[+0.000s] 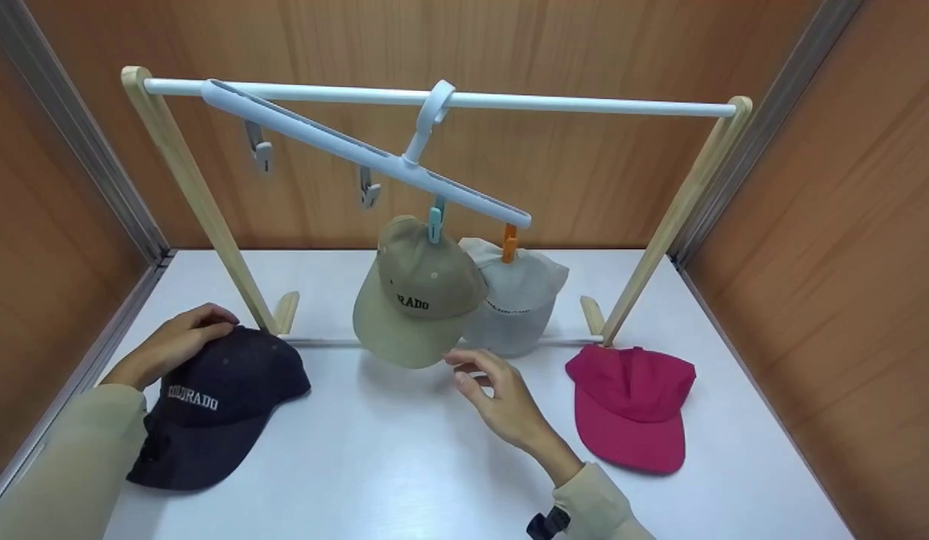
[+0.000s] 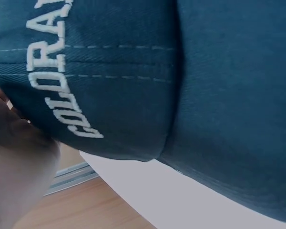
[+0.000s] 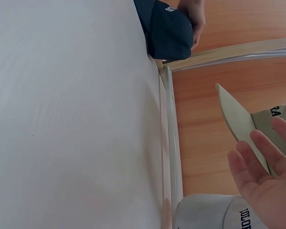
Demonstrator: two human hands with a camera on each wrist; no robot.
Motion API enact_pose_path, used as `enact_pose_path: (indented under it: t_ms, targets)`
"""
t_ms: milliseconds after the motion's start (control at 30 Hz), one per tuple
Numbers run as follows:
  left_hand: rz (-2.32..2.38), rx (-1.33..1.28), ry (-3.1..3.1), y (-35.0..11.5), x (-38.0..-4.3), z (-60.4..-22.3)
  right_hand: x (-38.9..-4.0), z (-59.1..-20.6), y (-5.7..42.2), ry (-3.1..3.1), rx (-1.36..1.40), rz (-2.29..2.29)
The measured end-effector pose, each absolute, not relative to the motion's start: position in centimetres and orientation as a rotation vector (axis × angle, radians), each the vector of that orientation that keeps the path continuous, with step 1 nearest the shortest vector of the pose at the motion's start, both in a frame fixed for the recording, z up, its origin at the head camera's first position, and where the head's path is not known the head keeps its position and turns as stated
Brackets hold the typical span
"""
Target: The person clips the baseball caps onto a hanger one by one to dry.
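On the left, my left hand (image 1: 175, 341) grips the back of a navy baseball cap (image 1: 236, 375) with white lettering. The cap's front fills most of the left wrist view, with the hand partly hidden behind it. My right hand (image 1: 502, 397) has its fingers loosely extended beside the brim of a khaki cap (image 1: 427, 277), holding nothing. A teal clip (image 1: 434, 225) hangs that cap from a white clip hanger (image 1: 307, 135). Behind it, a light grey cap (image 1: 521, 300) hangs from an orange clip (image 1: 509, 247). The hanger tilts down toward the right.
The hanger's hook goes over a white rod (image 1: 584, 103) on a wooden-legged rack (image 1: 671, 217). Two grey clips, one a left clip (image 1: 262, 154), hang without caps. A crimson cap (image 1: 633, 409) lies on the white table at right. Wood-grain panels (image 1: 825, 262) enclose the table.
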State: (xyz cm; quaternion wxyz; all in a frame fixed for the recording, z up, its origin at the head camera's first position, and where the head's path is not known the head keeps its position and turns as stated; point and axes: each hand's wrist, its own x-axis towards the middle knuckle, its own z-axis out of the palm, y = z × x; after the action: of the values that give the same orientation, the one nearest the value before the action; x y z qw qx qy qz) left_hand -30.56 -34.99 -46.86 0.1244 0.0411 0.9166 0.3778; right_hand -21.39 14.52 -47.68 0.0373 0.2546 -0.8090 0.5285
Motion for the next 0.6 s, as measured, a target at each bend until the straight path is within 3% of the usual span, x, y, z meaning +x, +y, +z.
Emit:
enact_pose_path:
  t_ms: [600]
  targets:
    - [1.150,0.135,2.721,-34.78,-29.88,-47.05,-21.44,-47.93,14.82,-2.488,0.775,1.634]
